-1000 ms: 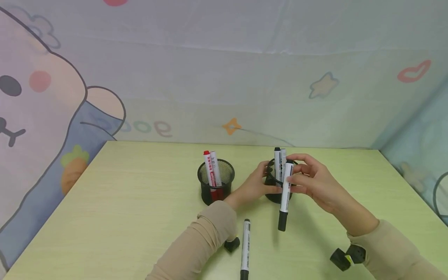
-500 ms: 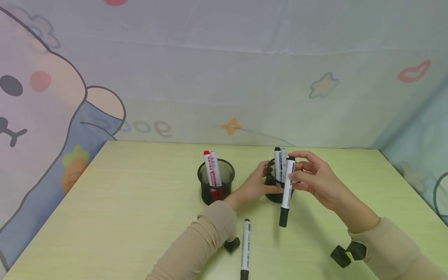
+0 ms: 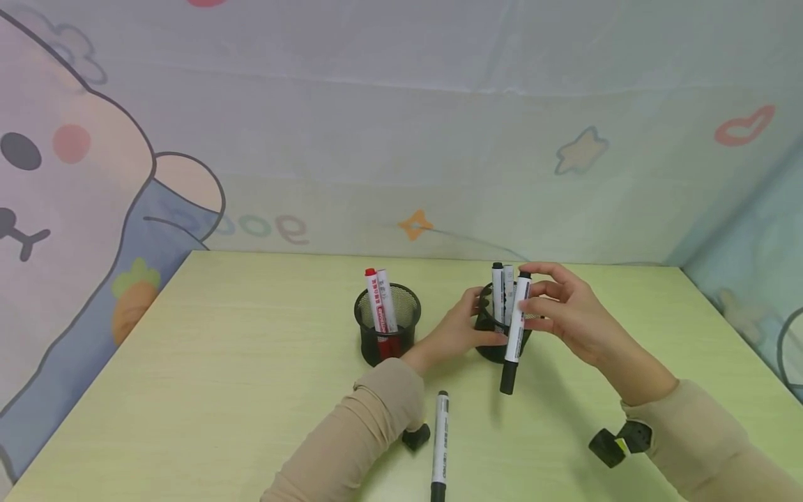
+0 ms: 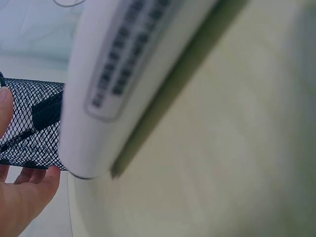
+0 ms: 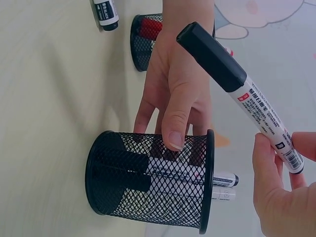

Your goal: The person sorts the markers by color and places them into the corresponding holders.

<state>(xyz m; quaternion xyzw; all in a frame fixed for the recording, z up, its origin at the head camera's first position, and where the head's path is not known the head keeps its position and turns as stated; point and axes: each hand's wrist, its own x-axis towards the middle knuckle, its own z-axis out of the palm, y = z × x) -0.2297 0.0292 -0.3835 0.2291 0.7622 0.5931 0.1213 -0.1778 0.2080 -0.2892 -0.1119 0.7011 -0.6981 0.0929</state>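
A black mesh pen holder (image 5: 158, 202) on the right of the table contains two black-and-white markers (image 3: 498, 296). My left hand (image 3: 456, 329) grips its side, the thumb across the front, as the right wrist view shows. Just in front of the holder, my right hand (image 3: 577, 317) pinches a whiteboard marker (image 3: 516, 321) near its upper end. That marker tilts, with its black cap (image 5: 212, 54) pointing down and the cap's end off the table. In the left wrist view, part of the left hand (image 4: 24, 197) touches the mesh wall.
A second black mesh holder (image 3: 370, 352) stands to the left, with a red-capped marker (image 3: 374, 296) and another white marker inside. One more black-and-white marker (image 3: 441, 439) lies on the table (image 3: 251, 376) near the front, beside the left sleeve. A printed cloth (image 3: 376, 139) hangs behind.
My right hand has lifted slightly and moved a little right with the marker, whose cap end is now higher. The left hand keeps its grip on the holder.
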